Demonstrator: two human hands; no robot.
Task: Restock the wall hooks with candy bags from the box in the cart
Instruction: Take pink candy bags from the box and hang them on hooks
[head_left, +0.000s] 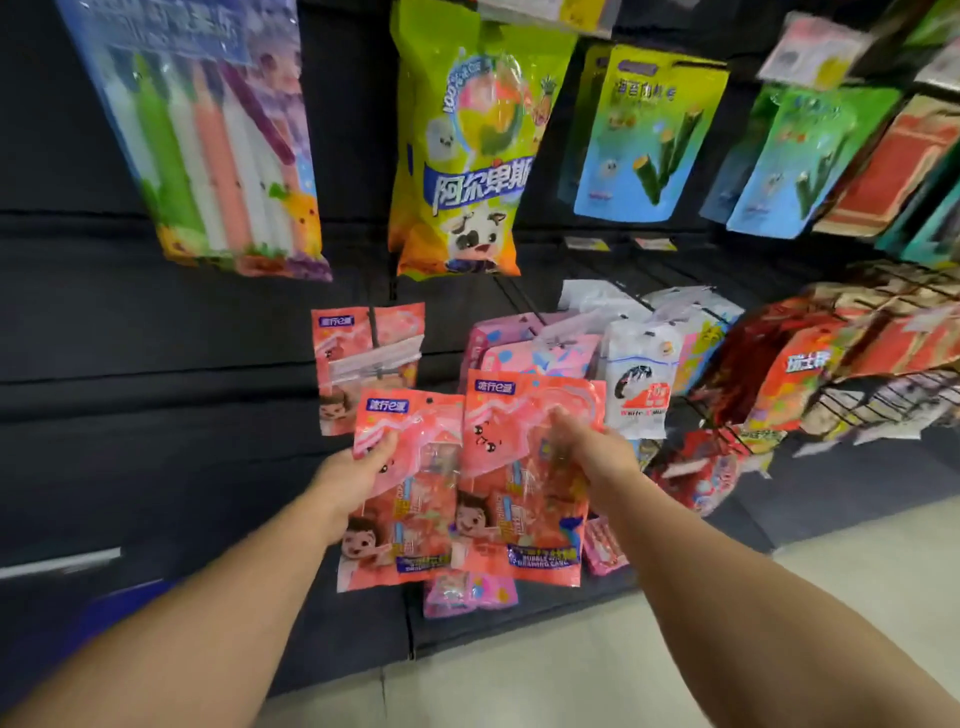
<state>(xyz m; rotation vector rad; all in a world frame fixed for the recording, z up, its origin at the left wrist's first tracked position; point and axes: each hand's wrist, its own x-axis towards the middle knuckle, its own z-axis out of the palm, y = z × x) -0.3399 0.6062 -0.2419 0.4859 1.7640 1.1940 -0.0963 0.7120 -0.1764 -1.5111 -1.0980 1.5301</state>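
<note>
Dark slatted wall panel (130, 322) runs across the back; pale tiled floor (571, 686) below — evenly lit.

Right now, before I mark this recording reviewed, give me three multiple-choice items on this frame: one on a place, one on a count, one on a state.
1. Where does the matching pink bag already on a hook hang relative to the two held bags?
A. Above and behind them
B. Below them, at floor level
C. Far right, by the wire racks

2. How many pink candy bags are the hands holding in all?
A. One
B. Two
C. Four

3. What is the state of the left hand?
A. Open and empty
B. Resting on the shelf
C. Closed on a bag's upper edge

Answers:
1 A, it hangs on the dark wall just above the left hand's bag.
2 B, the left hand grips one bag and the right hand grips the other bag.
3 C, its thumb presses the bag's front near the top.
</note>
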